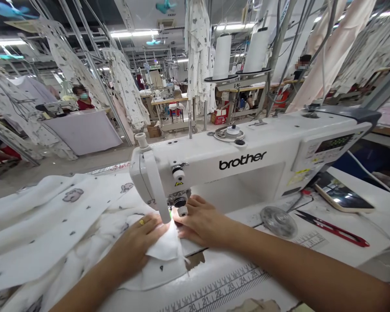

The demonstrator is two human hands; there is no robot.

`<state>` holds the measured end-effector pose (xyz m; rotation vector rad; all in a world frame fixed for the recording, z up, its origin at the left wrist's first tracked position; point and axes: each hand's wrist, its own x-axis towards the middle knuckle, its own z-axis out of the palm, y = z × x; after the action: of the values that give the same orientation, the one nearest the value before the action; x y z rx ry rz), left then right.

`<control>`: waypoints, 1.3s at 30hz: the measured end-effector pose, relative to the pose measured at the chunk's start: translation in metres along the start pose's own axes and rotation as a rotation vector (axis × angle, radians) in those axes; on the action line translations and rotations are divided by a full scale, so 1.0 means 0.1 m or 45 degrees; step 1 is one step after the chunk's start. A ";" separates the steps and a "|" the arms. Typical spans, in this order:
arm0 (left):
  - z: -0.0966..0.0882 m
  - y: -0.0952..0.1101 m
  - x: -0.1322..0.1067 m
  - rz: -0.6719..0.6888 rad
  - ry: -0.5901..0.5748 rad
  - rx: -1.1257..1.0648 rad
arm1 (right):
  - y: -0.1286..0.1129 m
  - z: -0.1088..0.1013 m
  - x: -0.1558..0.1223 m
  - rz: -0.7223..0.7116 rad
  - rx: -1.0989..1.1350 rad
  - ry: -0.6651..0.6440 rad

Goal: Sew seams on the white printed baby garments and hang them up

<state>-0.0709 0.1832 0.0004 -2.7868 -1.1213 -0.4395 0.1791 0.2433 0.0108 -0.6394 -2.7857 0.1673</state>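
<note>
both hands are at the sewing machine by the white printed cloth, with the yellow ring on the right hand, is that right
Not quite: the head view shows the yellow ring on the left hand. Both hands are indeed at the sewing machine by the white printed cloth.

Head view faces nearby sewing machine [208, 161], downward.

Bright ceiling tubes [134, 33], glow on white fabric [165, 245], reflections on phone [343, 191], stretched edges
</note>
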 end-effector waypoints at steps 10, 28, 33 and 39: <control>-0.10 0.22 0.07 -0.078 -0.036 0.054 | 0.09 -0.03 -0.02 -0.242 -0.031 0.082; 0.07 0.38 0.04 0.032 0.202 0.059 | 0.08 -0.09 -0.05 -0.442 0.058 -0.032; 0.08 0.23 0.04 -0.054 0.052 0.061 | 0.08 -0.08 -0.04 -0.393 0.028 0.011; 0.02 0.28 0.07 -0.195 -0.003 -0.141 | 0.06 -0.08 -0.04 -0.579 0.100 0.014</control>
<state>-0.0468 0.1678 0.0009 -2.8048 -1.3568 -0.5287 0.1870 0.2477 0.0161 0.0195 -2.8105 0.1755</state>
